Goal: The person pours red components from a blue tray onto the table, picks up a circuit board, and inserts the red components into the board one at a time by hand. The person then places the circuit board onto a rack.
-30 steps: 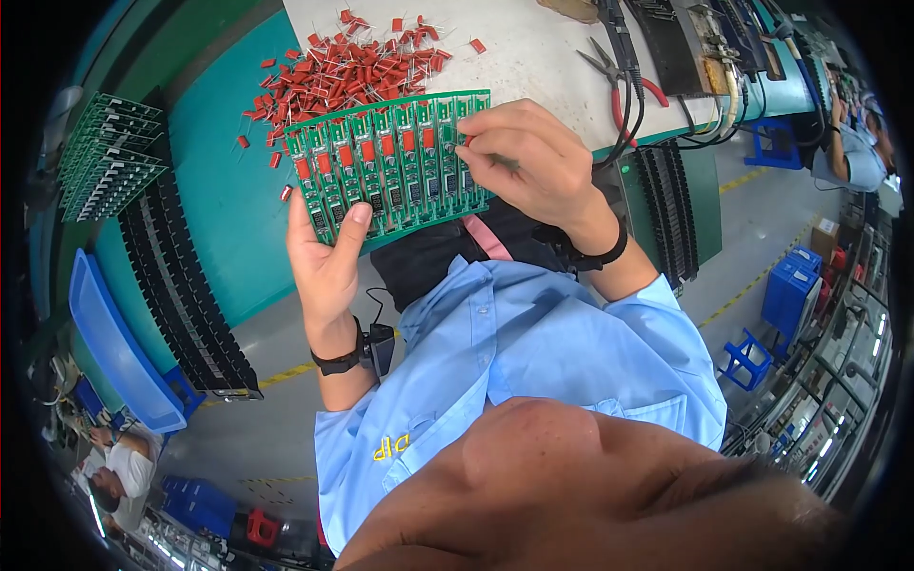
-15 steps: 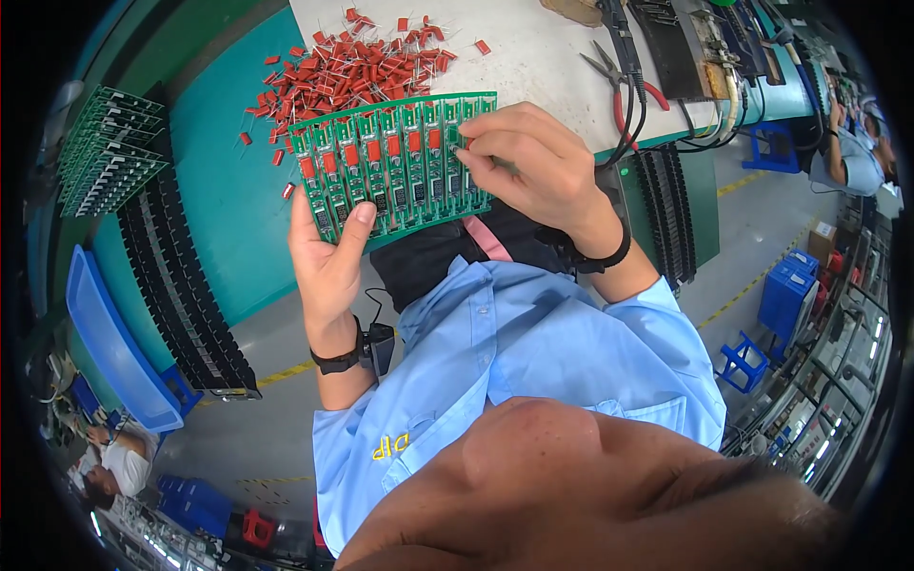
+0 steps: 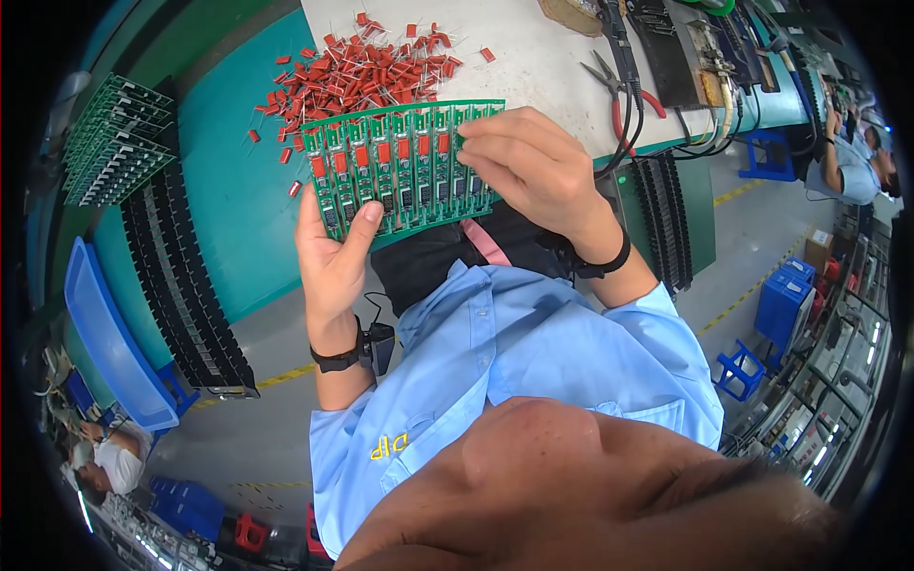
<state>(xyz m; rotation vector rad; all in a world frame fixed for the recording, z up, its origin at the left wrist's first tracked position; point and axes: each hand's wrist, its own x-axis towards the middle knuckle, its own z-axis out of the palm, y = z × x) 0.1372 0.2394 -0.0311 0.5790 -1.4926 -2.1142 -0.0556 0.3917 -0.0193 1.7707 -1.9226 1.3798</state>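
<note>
The person's right hand (image 3: 533, 162) is bent over the right end of a green, glossy, rectangular circuit-board panel (image 3: 409, 181), thumb and forefinger drawn close together; whether anything sits between the tips cannot be told. The left hand (image 3: 338, 243) grips the panel's lower left edge, thumb on top, fingers beneath. The panel's long axis runs left to right across the person's front, its right end slightly farther out. A row of red, box-shaped components (image 3: 403, 147) crosses its narrow strips, the last one visible just left of the right fingertips. Beyond the panel, up and left of the right hand, a heap of smooth red components with thin wire leads (image 3: 367, 81) lies on the matte white bench (image 3: 524, 81). Farther right lie red-handled metal pliers (image 3: 616, 100).
</note>
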